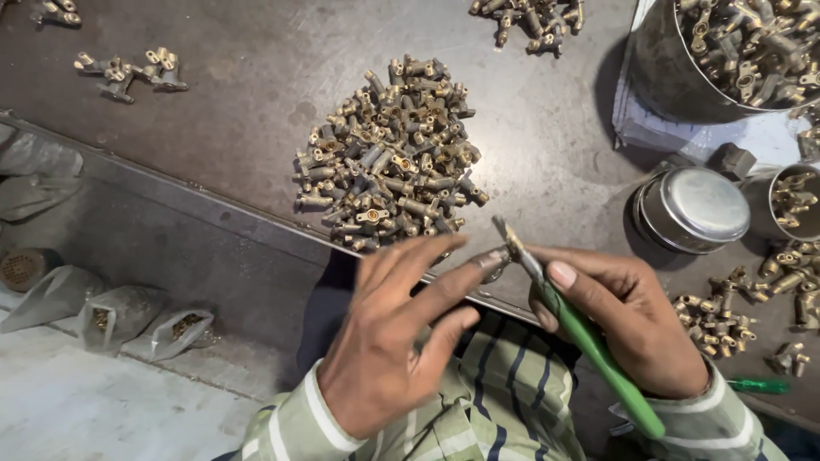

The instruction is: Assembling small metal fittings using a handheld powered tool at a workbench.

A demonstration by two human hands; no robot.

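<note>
Head view: hands at table edge, brass pile beyond.

Dark metal table: brass fittings pile, steel bowl, bucket.

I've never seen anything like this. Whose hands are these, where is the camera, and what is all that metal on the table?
There is no machine here: the single picture comes from a camera worn on a person's head, looking down at their own two hands. The right hand grips a green-handled tool, seemingly pliers. The left hand meets the tool's tip with its fingertips; whether a small part sits there is too blurred to tell. On the dark metal table lies a heap of small brass fittings, with smaller clusters around. At the right stand a steel bucket full of fittings and a shiny steel lid.
</note>
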